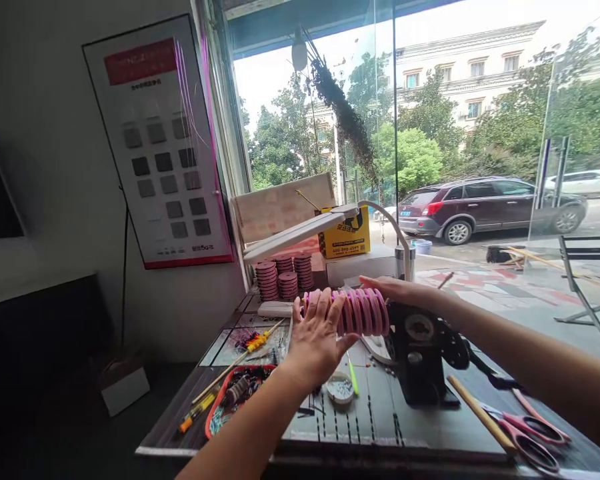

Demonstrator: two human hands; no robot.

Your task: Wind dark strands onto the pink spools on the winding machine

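Pink spool row (365,312) directly left of black machine (423,367), left hand (316,337) grasping and partly covering row, right hand (387,288) at row's top, finger closure indeterminable, white dish (340,388) left of machine, scissors (533,430) right.

Light: bright daylight through the window glass (385,120)
Sky above the window's trees: washed-out white
Wall left of the window: dim, bottom corner near black
Tabletop below the window: pale sheen
Edges: stretched, tilted
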